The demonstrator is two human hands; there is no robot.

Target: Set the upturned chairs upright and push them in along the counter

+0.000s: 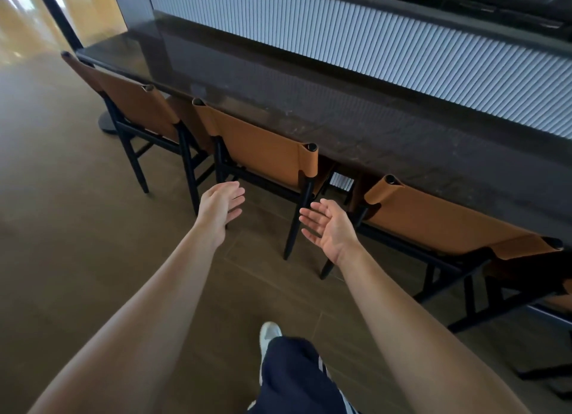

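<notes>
Left grip (221, 209): wide, fingers straight and relaxed, holding nothing; it hangs in the air short of the middle chair (263, 144).
Right grip (331, 225): wide, palm turned inward and up, holding nothing; it touches no chair.
Chairs: we find the left chair (139, 110), the middle chair and the right chair (433, 218) upright in a row, backs just beside the near edge of the table (340, 125). We see none upturned.
Fourth chair (526, 248): cut off at the right edge; we cannot tell how it stands.
Step in hand: in our judgement, the final push-in and squaring of the middle chair, which lies in line with both grips.
Method advised: we would set one grip on each top corner of the back and press evenly, so that the legs slide straight over the floor (77, 228) without twisting.
Alignment: we would match its back to the neighbours' line and keep the gaps alike.
Risk: a one-sided shove may skew it into the right chair or knock the back against the table edge.
</notes>
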